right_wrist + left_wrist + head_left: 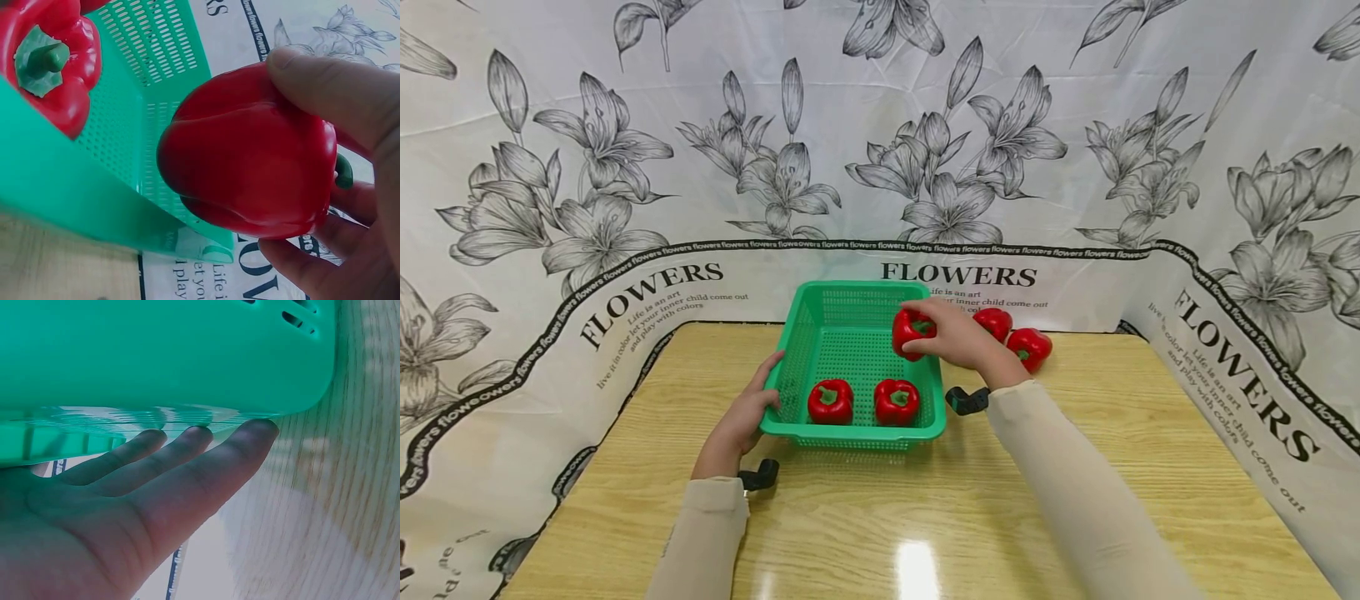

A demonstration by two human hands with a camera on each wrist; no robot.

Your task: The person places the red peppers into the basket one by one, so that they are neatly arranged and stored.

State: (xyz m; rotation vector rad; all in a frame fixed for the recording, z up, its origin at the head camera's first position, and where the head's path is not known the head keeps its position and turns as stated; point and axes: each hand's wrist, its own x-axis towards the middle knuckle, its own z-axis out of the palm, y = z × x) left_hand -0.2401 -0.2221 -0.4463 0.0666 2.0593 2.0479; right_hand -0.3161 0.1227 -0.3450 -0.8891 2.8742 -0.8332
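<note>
Red pepper (247, 153) in the curled right hand (955, 333), left hand (741, 418) straight-fingered against the green basket (853, 432)

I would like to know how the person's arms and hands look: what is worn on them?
The left sleeve and right sleeve are long and cream-coloured. A small black piece shows by the left hand, another by the right hand. Both hands are without gloves.

Head view: held pepper (907, 335) partly covered by right hand (958, 333), rear pepper (995, 322) too; left sleeve (703, 542) and right sleeve (1075, 475) cut at bottom. Left wrist: green basket (156, 356) cropped left, top. Right wrist: basketed pepper (70, 78) cropped left.
</note>
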